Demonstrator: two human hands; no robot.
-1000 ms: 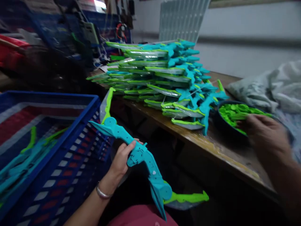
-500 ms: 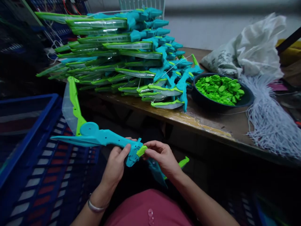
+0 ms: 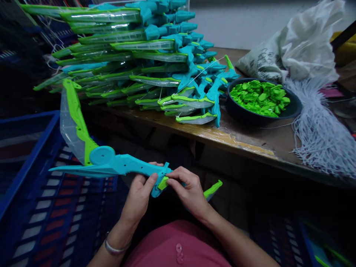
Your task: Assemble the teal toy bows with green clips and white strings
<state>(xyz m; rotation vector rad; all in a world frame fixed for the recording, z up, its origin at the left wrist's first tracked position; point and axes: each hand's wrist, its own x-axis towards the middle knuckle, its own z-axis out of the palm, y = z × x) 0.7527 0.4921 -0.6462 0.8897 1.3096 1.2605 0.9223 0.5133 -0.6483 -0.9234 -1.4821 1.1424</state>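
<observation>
A turquoise toy bow (image 3: 125, 164) with bright green limbs lies across my lap, one limb rising at the left. My left hand (image 3: 139, 194) is wrapped round its middle, thumb on top. In my right hand (image 3: 190, 189) a small green plastic piece (image 3: 163, 183) is pinched between thumb and fingertips, against the bow's central part. The far limb (image 3: 213, 190) of the bow shows past my right wrist; the stretch between is hidden behind that hand.
Many similar toy bows (image 3: 155, 55) are piled on the wooden table (image 3: 222, 139). Beside them stand a dark bowl (image 3: 295, 108) of green pieces, a bundle of white strings (image 3: 319, 137) and a plastic sack (image 3: 283, 48). Blue crates (image 3: 57, 129) flank me at left and lower right.
The green piece has moved slightly down and left against the bow, along with my right fingertips. The bow's left end sits further left in view, and the camera has tilted a little.
</observation>
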